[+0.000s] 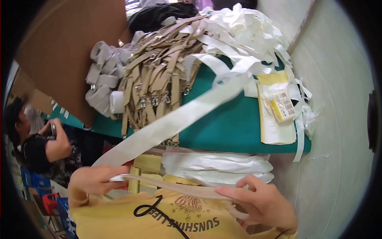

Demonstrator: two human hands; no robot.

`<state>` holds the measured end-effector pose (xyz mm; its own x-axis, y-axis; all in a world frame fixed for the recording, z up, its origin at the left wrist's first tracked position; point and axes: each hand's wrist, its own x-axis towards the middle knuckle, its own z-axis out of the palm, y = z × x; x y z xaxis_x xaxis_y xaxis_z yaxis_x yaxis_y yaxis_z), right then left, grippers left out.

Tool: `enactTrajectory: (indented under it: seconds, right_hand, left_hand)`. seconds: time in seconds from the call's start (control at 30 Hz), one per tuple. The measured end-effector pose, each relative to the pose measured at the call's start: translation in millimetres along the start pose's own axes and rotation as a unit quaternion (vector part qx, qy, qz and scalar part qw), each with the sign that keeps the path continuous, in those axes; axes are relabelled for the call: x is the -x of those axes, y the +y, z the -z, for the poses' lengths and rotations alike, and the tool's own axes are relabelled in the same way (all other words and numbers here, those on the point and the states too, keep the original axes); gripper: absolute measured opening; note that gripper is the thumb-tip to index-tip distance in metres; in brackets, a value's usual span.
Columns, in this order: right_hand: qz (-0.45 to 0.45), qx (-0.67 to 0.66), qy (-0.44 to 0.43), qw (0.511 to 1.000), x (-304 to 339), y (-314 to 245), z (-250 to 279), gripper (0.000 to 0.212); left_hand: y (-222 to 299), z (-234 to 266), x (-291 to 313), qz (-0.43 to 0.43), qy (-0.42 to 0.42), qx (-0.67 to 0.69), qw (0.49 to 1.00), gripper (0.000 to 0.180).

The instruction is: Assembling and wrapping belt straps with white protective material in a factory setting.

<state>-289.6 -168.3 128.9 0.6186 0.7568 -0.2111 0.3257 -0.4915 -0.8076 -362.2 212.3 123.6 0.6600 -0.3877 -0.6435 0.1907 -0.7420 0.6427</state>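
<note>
Closest to the lens, the left hand (pixel 89 179) pinches a small white end piece; the right hand (pixel 264 201) has thumb and fingers closed on a flat beige fabric strap (pixel 171 186), which is stretched between the two, so both grips are narrow and loaded; strap's right in front of the wearer's yellow printed shirt (pixel 115 219), btw; a long, wide white fabric ribbon (pixel 171 123) runs from behind the left hand up over the green-covered table (pixel 223 123), can't tell if that hand holds it too; beyond it there's a big pile of tan straps with metal clips (pixel 155 75), chunky off-white rolls (pixel 103 79) to its left and a tangled white ribbon heap (pixel 254 34) to its right; small white-and-yellow box (pixel 283 106) sits on yellowish papers (pixel 274 133); someone in a dark top (pixel 36 153) is off left.
</note>
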Motion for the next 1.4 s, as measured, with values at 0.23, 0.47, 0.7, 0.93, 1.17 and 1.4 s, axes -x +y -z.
enactTrajectory:
  seconds: [0.23, 0.47, 0.7, 0.93, 1.17, 1.4]
  right_hand:
    - [0.236, 0.014, -0.02, 0.971, -70.2, -55.7, 12.5, 0.051]
    - [0.192, 0.2, 0.155, 0.948, -51.2, -84.7, 20.4, 0.031]
    - [0.227, 0.285, 0.233, 0.902, -39.4, -91.4, 27.7, 0.034]
    - [0.137, 0.253, 0.212, 0.934, -56.8, -86.4, 34.6, 0.043]
    - [0.182, 0.251, 0.328, 0.892, -32.9, -43.4, 64.6, 0.041]
    - [0.091, 0.266, 0.256, 0.925, -64.4, -75.3, 37.8, 0.031]
  left_hand:
    - [-56.2, -86.4, 72.2, -0.127, -0.031, 0.302, 0.944, 0.031]
    - [-0.3, -44.1, 6.2, -0.152, 0.139, 0.033, 0.978, 0.027]
    - [47.2, -3.1, -76.2, -0.317, 0.227, -0.01, 0.921, 0.024]
    - [78.5, -7.5, -108.7, -0.447, 0.198, 0.064, 0.87, 0.028]
    - [66.9, 17.8, -111.2, -0.333, 0.239, 0.036, 0.912, 0.026]
    - [101.9, -4.6, -145.4, -0.439, 0.205, 0.102, 0.869, 0.018]
